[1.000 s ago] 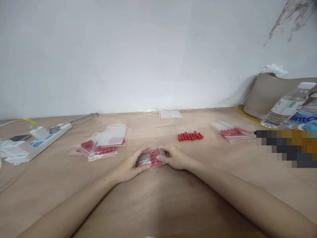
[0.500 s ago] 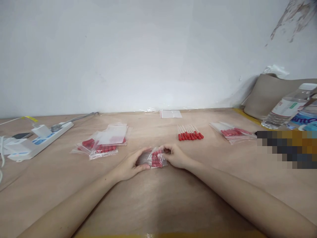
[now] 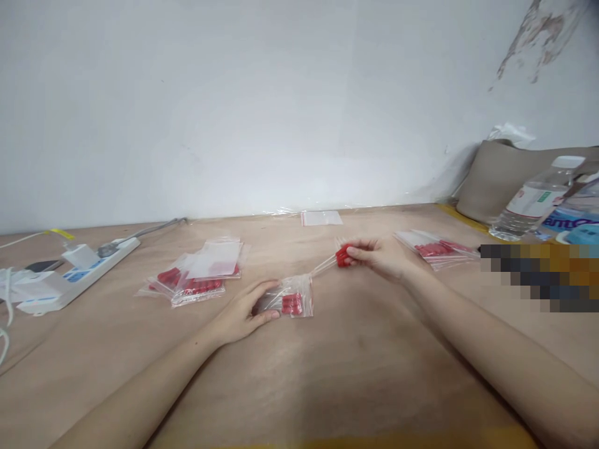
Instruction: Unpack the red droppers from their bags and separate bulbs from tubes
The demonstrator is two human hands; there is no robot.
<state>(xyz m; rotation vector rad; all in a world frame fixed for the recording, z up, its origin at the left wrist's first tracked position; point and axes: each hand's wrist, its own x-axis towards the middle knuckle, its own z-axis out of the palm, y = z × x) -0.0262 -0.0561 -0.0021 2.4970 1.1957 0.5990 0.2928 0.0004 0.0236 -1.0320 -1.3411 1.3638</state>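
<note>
- Since 0.5 s ago, our right hand (image 3: 381, 257) has left the zip bag (image 3: 299, 304) and gone out beyond it. It is now pinched on the red bulbs of a small bunch of pipettes (image 3: 340, 255).
- Our left hand (image 3: 243, 312) has stayed closed over the near end of the zip bag, fingers on top and thumb alongside, pressing it to the table (image 3: 327, 374).
- The bunch sits at our right fingertips, lifted slightly, well apart from the filled bags (image 3: 196, 277) beyond our left hand.
- Its long axis runs from the bulbs in our right hand down towards our left. The clear tips point at the zip bag's far corner and end just short of it.
- We judge the stems may fan out, since only the bulbs are gripped; 1 could slip free or snag on the plastic edge.
- We also judge the bag could slide or buckle, because only 1 end is pinned.
</note>
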